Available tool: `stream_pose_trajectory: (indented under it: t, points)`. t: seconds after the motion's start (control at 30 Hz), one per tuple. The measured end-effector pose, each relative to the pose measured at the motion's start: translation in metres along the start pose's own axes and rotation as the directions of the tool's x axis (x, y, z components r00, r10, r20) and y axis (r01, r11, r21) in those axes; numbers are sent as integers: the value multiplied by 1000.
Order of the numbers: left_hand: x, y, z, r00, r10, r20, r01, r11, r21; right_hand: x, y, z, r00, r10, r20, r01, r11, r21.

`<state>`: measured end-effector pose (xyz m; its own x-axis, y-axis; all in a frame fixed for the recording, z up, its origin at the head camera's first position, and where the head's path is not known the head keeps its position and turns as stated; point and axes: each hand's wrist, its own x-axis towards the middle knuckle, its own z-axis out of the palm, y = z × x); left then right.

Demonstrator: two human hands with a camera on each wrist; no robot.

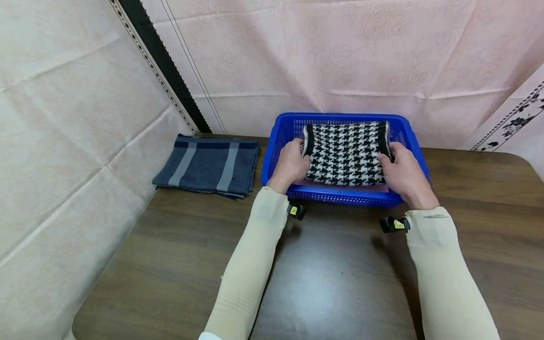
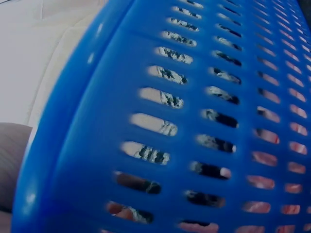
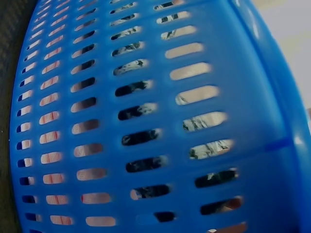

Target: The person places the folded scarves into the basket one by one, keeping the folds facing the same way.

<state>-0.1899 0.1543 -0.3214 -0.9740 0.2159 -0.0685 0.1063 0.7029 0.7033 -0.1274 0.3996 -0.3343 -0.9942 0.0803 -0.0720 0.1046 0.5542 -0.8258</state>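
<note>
A folded black-and-white houndstooth scarf (image 1: 346,153) with dark end bands lies within the blue plastic basket (image 1: 340,196). My left hand (image 1: 291,163) grips its left edge, thumb on top. At the opposite edge my right hand (image 1: 404,174) holds the scarf the same way, with the other fingers hidden beneath. Under the scarf, a strip of pink cloth (image 1: 380,188) shows along the basket's front. Both wrist views are filled by the slotted basket wall (image 2: 92,131), with black-and-white and pink fabric visible through its slots.
Left of the basket, a folded navy-blue cloth (image 1: 204,165) with lighter stripes lies on the brown wooden table (image 1: 331,274). Pale patterned fabric (image 1: 361,56) hangs behind the basket, and more pale fabric (image 1: 76,141) borders the table's left side.
</note>
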Motion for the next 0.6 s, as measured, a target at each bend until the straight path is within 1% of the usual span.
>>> stream_pose_trajectory:
  t: [0.1,0.33,0.47,0.6]
  points:
    - [1,3,0,1000,-19,5,19,1000,10,1,0,-3,1000,1,19,-1,1000,5]
    - [2,3,0,999,-34,17,34,999,-11,1,1,-4,999,-2,51,3,1000,-23]
    - [1,2,-1,998,-59,36,60,998,-25,2,2,-4,997,4,73,-1,999,-41]
    - [1,2,-2,995,-82,64,85,995,-47,3,1,-3,997,9,76,-5,999,-53]
